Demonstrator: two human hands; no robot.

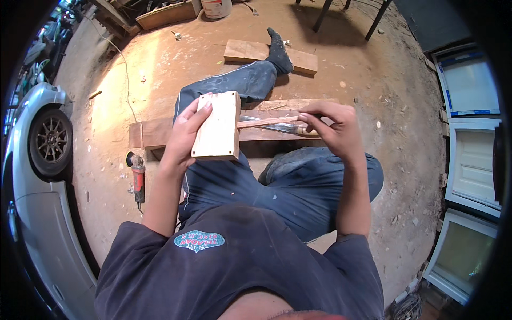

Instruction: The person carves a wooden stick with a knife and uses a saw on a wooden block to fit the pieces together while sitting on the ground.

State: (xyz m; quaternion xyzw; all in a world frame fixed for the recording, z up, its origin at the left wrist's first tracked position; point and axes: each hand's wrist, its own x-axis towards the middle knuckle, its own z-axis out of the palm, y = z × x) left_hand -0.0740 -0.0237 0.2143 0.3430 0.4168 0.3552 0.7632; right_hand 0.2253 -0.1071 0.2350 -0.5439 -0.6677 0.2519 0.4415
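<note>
Wooden box [216, 125], quantity one: pale, rectangular, flat-faced, with small dark dots near its corners; the right side wall is darker and reddish. Location: raised in front of the person, above the legs, face turned up toward the camera.

Wooden strip [266, 122], one: thin, narrow, light reddish-brown. Its left end meets the box's right side; whether it enters the box cannot be told.

Hands, two. Left hand [186, 128]: grip closed on the box's left edge, thumb laid on the upper face, some fingers hidden beneath. Right hand [338, 125]: grip pinched narrow, thumb and forefinger on the strip's right end.

Metal-bladed tool [280, 127], one: shiny, partly hidden behind the strip; exact type unclear.

Brown planks, two: a long plank [152, 136] crosswise behind the box; a shorter plank [245, 49] farther off, one dark-socked foot [278, 53] resting across it.

Angle grinder [138, 178], one: red and grey, on the floor [394, 176] left of the person.

Silver car [45, 224], one, far left; one wheel [52, 138] visible, dark and multi-spoked.

White bucket [216, 8], one, at the top edge.

White-framed panels [453, 160], three, in a row at far right.
</note>
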